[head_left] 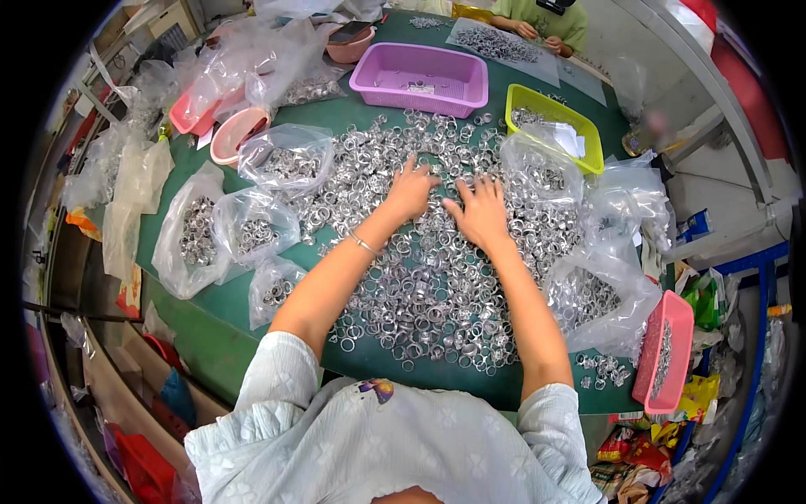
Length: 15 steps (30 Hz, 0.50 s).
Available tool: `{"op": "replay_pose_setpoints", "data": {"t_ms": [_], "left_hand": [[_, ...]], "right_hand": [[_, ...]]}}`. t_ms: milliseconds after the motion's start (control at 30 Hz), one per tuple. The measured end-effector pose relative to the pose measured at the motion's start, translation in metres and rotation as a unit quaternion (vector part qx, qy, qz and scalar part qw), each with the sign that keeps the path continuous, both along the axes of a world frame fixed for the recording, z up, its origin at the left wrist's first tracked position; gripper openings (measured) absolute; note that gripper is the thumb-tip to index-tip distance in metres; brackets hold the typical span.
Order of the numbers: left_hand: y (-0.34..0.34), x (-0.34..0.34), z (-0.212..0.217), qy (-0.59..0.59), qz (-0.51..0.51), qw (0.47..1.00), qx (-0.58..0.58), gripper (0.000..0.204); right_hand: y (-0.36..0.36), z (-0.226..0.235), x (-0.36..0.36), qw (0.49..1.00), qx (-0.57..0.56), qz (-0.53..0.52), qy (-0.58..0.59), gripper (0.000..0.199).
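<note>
A wide heap of silver-coloured rings (420,307) covers the middle of the green table. My left hand (411,189) rests on the far part of the heap, thumb and fingers apart, with fingertips among the rings. Just to its right, my right hand (480,214) lies palm down on the rings, its fingers spread. Neither hand shows a ring gripped in it, though the undersides of both are hidden. Clear plastic bags with rings inside flank the heap, such as one bag (172,260) on the left and another bag (642,294) on the right.
Beyond the heap stands a purple basket (420,99), with a green basket (598,139) to its right. A pink basket (684,336) sits at the right table edge. Across the table, a person (550,25) handles small pieces. Plastic bags (252,55) pile up at the far left.
</note>
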<state>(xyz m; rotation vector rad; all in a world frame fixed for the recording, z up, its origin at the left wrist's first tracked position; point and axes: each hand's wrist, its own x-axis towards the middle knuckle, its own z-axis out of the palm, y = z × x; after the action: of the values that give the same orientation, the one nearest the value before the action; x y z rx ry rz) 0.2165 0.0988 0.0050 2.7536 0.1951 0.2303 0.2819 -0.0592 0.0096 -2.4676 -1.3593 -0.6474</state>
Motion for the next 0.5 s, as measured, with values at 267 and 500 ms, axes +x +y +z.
{"op": "replay_pose_setpoints", "data": {"t_ms": [267,500], "left_hand": [[-0.023,-0.052,-0.003,-0.060,-0.098,0.991,-0.066,0.033],[-0.052,-0.126,0.021,-0.067,-0.177,0.980,-0.064,0.028]], "right_hand": [[-0.023,0.015,-0.073,0.969,0.017,0.084,0.233,0.047],[-0.077,0.022,-0.125,0.936,0.055,0.167,0.306,0.042]]}}
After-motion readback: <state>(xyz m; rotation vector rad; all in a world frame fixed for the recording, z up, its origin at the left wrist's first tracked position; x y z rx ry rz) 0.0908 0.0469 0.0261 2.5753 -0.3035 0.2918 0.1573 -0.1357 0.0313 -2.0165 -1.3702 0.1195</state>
